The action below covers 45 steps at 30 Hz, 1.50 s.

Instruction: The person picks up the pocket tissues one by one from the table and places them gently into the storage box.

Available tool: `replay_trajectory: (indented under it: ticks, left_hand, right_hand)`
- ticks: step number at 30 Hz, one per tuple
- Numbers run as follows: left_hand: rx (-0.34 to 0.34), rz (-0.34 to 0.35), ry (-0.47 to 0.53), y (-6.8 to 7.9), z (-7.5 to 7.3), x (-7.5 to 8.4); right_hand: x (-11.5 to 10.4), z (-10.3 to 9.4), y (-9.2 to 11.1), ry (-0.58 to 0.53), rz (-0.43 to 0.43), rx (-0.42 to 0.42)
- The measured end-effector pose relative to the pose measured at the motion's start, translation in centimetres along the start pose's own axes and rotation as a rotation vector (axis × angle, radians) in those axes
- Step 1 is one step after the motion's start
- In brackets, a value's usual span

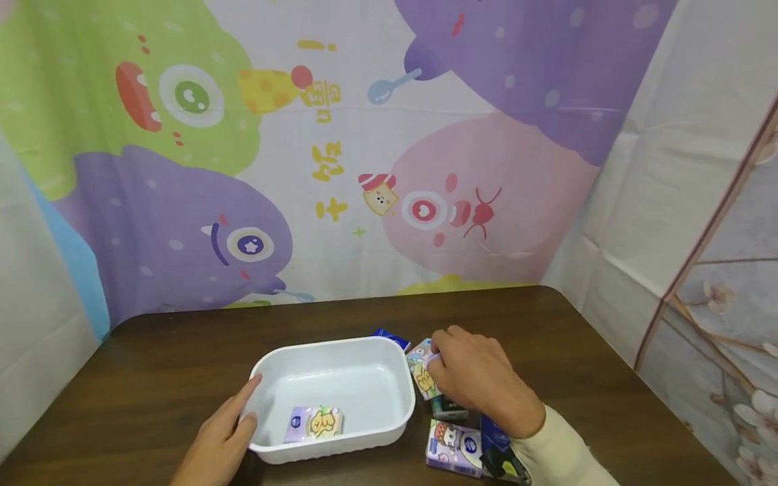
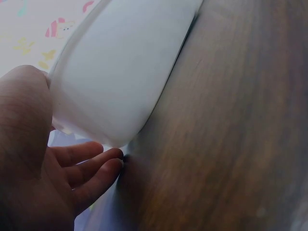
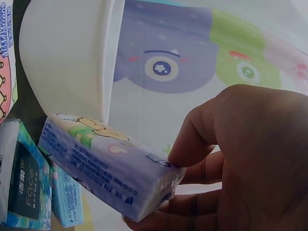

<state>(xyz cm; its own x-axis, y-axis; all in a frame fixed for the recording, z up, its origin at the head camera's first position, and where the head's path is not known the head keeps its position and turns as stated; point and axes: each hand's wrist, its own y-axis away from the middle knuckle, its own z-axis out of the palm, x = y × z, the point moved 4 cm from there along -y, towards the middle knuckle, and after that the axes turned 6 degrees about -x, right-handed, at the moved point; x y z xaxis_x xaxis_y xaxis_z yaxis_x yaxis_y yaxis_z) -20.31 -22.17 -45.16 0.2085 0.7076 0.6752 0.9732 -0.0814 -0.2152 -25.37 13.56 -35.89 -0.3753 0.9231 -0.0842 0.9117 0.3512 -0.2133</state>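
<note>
A white plastic tub (image 1: 334,447) has one purple tissue pack (image 1: 315,423) with a yellow cartoon inside, near its front wall. At the tub's left end, my left hand (image 1: 221,432) holds the rim; in the left wrist view, several fingers (image 2: 91,180) of this hand hang loosely below the tub's corner. Just right of the tub, my right hand (image 1: 477,371) pinches one end of another cartoon tissue pack (image 1: 423,378). In the right wrist view this pack (image 3: 101,166) is tilted, with its purple printed side showing.
Beside the tub's right end lie more packs: a dark one (image 1: 448,408), a purple cartoon one (image 1: 451,449) and a dark blue one (image 1: 494,435) partly under the right forearm. A blue pack (image 1: 392,337) peeks out behind the tub. A cartoon curtain (image 1: 340,256) hangs behind the brown table (image 1: 182,358).
</note>
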Motion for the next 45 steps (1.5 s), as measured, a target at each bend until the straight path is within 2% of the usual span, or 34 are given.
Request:
replay_trajectory:
  ticks: [8, 14, 24, 36, 45]
  left_hand:
    - [0.006, 0.002, -0.015, 0.1, 0.0, -0.2]
    - [0.0, 0.0, -0.013, 0.1, 0.0, -0.2]
    - [-0.008, 0.005, -0.004, 0.0, -0.1, 0.1]
    - [-0.017, -0.004, 0.017, 0.0, 0.3, 0.3]
    - [0.016, 0.005, -0.03, 0.1, -0.1, 0.1]
  right_hand:
    - [0.2, -0.2, 0.1, -0.019, 0.041, -0.006]
    - [0.5, -0.3, -0.1, -0.049, 0.112, -0.015]
    - [0.7, -0.7, -0.3, -0.082, 0.164, 0.017]
    - [0.9, -1.2, 0.0, -0.093, 0.171, 0.048]
    - [0.6, -1.2, -0.3, -0.105, 0.16, 0.065]
